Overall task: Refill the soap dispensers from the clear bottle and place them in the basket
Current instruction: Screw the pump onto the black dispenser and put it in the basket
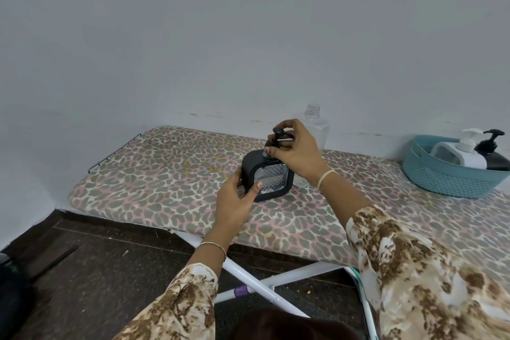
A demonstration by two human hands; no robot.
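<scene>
Your left hand point(234, 196) wraps the near-left side of the black dispenser point(266, 176), its grip clamped on the body, thumb lying across the front lower corner beside the clear faceted window. The dispenser stands upright on the bench point(154, 182), an ironing board with a leopard-print cover, about midway along it and well apart from the left end.

Your right hand point(296, 152) comes over the top of the dispenser, its grip closed on the black pump point(278, 136), fingertips pinched around the pump head and collar. You cannot tell whether the pump is fully seated on the neck, since your fingers cover the joint.

Just behind your right hand, against the wall, stands the clear bottle point(314, 124), upright, its threaded neck open with no cap on it.

At the far right of the bench sits the teal basket point(441, 179). Inside it a white dispenser point(463, 153) and a second black one point(496, 157) stand side by side, touching, pumps pointing up.
</scene>
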